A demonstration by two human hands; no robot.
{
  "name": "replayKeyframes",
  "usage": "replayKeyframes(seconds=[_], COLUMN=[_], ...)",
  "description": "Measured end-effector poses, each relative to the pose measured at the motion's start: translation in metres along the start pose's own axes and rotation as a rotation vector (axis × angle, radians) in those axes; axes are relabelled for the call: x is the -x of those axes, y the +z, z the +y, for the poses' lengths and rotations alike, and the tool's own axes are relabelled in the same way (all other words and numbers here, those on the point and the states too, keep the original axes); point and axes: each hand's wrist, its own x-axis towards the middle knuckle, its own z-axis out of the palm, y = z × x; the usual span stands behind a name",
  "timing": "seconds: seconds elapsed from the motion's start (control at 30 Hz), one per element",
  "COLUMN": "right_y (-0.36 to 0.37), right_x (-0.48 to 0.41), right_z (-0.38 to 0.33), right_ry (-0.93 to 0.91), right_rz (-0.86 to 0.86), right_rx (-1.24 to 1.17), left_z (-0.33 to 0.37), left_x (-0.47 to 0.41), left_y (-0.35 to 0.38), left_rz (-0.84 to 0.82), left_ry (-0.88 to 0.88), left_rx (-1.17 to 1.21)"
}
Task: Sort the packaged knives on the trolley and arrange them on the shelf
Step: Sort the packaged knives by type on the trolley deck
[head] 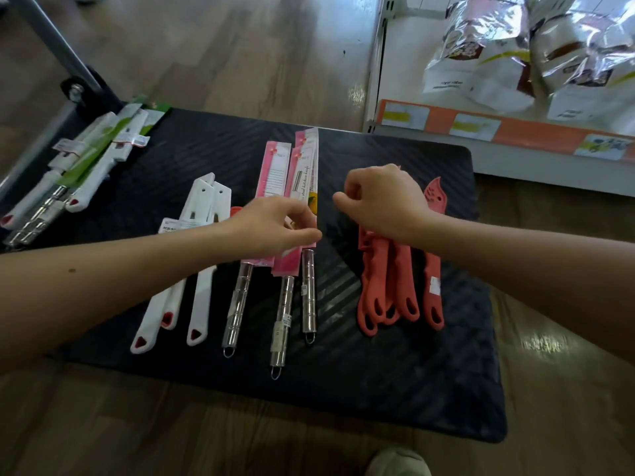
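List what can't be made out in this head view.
Head view:
- Red knives: blades mostly hidden under the right hand and forearm.
- Whether the right hand, curled with its back to camera, holds anything.
- Pink-sleeved knives: print too small to read; left hand pinches and covers their middles.
- Far-left knives: handle ends cut off by the left edge.
- Shelf bags: labels blurred, cut by the top and right edges.

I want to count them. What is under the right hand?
Orange knives on the black trolley. Their handles stick out below the right hand, and one blade shows beside it. The other blades are hidden under the wrist.
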Motion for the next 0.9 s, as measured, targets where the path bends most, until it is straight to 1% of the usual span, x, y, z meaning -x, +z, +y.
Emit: replayKeyframes(seconds=[0.13,0.27,0.4,0.5,0.57,0.7,0.8,0.9], right_y=[0.015,0.03,0.039,0.041,0.042,0.045,0.051,0.055], right_x=[-0.02,-0.036,-0.045,-0.048,-0.05,-0.056,-0.059,-0.065], right_z=[-0.017,-0.043,-0.065,-0.073,-0.079,-0.089,-0.097,-0.107], right_ry=[-0.093,-0.191,-0.267,-0.232,-0.209,-0.181,-0.182,-0.178], right_rz=[0.005,-0.023,-0.057,-0.068,-0.065,-0.047,-0.071,-0.087], right_rx=[0.008,-0.026,-0.053,-0.114,-0.14,-0.194,-0.198,-0.2], left_z=[-0.021,-0.037,-0.047,-0.052,-0.056,-0.069,-0.083,-0.103], left_x=[0.004,0.012,0.019,0.025,0.03,0.038,0.047,0.056], left_y=[-0.017,-0.028,-0.034,-0.044,-0.054,-0.077,-0.09,-0.101], left_rz=[0.098,0.178,0.325,0.419,0.433,0.46,0.435,0.454], left_ry=[-0.08,-0.114,-0.121,-0.147,-0.17,-0.14,-0.153,-0.159], left_rx=[-0.008,-0.06,-0.055,-0.133,-0.222,-0.378,-0.424,-0.412])
